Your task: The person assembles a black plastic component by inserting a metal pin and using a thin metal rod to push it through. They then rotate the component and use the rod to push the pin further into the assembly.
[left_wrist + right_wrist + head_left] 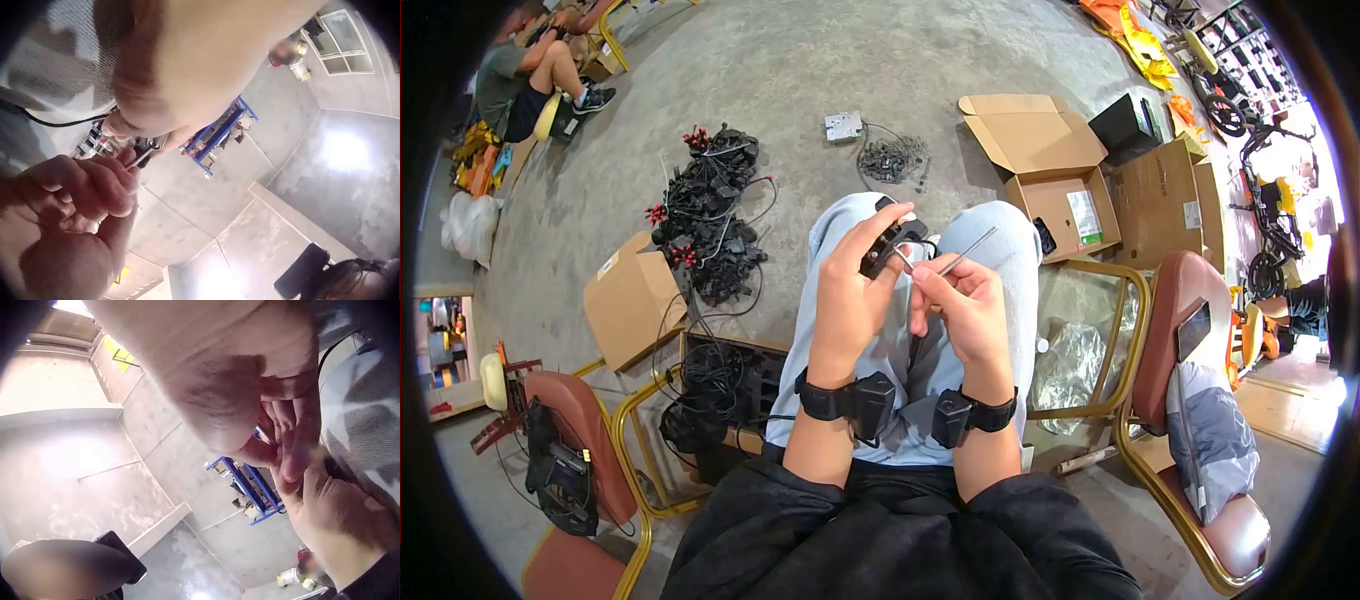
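Observation:
Above the lap, my left hand grips a small black device with a thin black cable. Its thumb and fingers cover much of the device. My right hand pinches a thin bent metal hex key between thumb and fingers. The long arm of the key points up and away to the right, and its short end reaches the device. In the left wrist view, the metal shaft meets a round hole in the black part. Fingers hide most of the work in the right wrist view.
Black cabled parts with red connectors lie in a pile at left. A metal block and loose small parts are on the floor ahead. An open cardboard box stands at right. Chairs flank the lap; another person sits far left.

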The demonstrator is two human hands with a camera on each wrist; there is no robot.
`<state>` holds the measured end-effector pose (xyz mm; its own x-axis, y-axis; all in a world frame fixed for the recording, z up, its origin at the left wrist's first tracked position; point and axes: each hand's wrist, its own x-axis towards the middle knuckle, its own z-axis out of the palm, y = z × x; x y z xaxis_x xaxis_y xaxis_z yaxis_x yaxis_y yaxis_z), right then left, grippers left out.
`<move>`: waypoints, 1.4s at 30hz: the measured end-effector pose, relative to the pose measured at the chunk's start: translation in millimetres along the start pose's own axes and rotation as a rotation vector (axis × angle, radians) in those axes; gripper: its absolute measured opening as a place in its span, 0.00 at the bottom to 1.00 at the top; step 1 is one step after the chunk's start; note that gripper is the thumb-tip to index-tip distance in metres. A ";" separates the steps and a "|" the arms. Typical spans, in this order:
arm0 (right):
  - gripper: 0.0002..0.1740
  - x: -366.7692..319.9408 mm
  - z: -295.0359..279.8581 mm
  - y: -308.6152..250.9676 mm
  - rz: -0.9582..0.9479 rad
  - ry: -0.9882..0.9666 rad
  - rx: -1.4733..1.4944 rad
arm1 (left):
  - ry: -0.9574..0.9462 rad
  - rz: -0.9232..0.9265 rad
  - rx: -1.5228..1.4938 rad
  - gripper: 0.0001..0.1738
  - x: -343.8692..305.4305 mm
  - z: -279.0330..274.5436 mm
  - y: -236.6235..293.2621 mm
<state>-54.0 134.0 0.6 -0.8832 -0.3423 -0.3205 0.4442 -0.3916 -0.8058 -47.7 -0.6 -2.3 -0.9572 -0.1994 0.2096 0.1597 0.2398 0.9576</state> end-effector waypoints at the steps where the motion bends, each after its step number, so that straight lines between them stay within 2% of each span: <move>1: 0.07 0.0 0.7 0.9 -0.023 -0.011 -0.020 | 0.013 -0.043 0.034 0.21 -0.3 0.2 2.8; 3: 0.07 -0.1 0.0 1.4 -0.046 -0.022 -0.041 | 0.040 -0.050 0.036 0.20 -0.9 2.4 1.8; 5: 0.07 -0.1 -2.8 0.4 0.025 -0.059 0.063 | 0.066 -0.057 0.039 0.20 -1.1 3.0 0.3; 7: 0.07 0.2 -4.3 -0.3 0.035 -0.057 0.066 | 0.058 0.015 0.068 0.20 -0.9 2.4 -0.7; 9: 0.07 -0.1 -3.4 -0.7 0.045 -0.055 0.068 | 0.054 -0.007 0.050 0.21 -1.6 1.7 0.3; 12: 0.07 -2.2 3.0 1.1 -0.031 -0.022 -0.014 | 0.057 -0.036 0.044 0.21 -1.2 1.7 0.9; 14: 0.06 -3.1 7.5 5.8 -0.259 0.074 -0.332 | 0.067 -0.045 0.057 0.21 -1.4 0.7 0.4; 17: 0.06 -3.3 2.8 5.3 -0.276 0.046 -0.361 | 0.066 -0.074 -0.022 0.20 -2.0 -1.0 0.2; 21: 0.06 -4.9 -4.0 -4.2 -0.131 -0.023 -0.143 | 0.052 -0.080 -0.018 0.23 -1.2 -1.9 4.0; 28: 0.07 -2.7 -3.6 -5.8 0.004 -0.066 -0.077 | 0.031 0.011 0.000 0.20 -1.8 0.2 -1.2; 32: 0.08 -0.2 -4.7 -4.7 0.062 -0.026 -0.001 | 0.008 -0.047 -0.018 0.21 -2.5 -1.3 0.6; 34: 0.09 0.9 -7.8 -5.0 0.087 -0.035 0.029 | 0.036 0.119 0.061 0.21 -0.8 -0.3 -1.4; 37: 0.10 1.2 -8.6 -5.6 0.122 -0.032 0.045 | 0.028 0.203 0.169 0.22 0.5 -1.8 -1.8; 40: 0.10 0.1 -3.4 -5.4 0.120 0.003 0.004 | 0.020 0.129 0.116 0.23 -2.2 -1.1 -5.4; 42: 0.11 -0.2 -2.4 -5.3 0.143 -0.055 0.040 | 0.008 0.109 0.116 0.23 -2.6 -1.3 -4.3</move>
<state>-56.6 138.2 3.7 -0.8016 -0.4430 -0.4016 0.5713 -0.3693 -0.7330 -45.6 -2.4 -6.7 -0.9338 -0.1737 0.3129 0.2330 0.3684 0.9000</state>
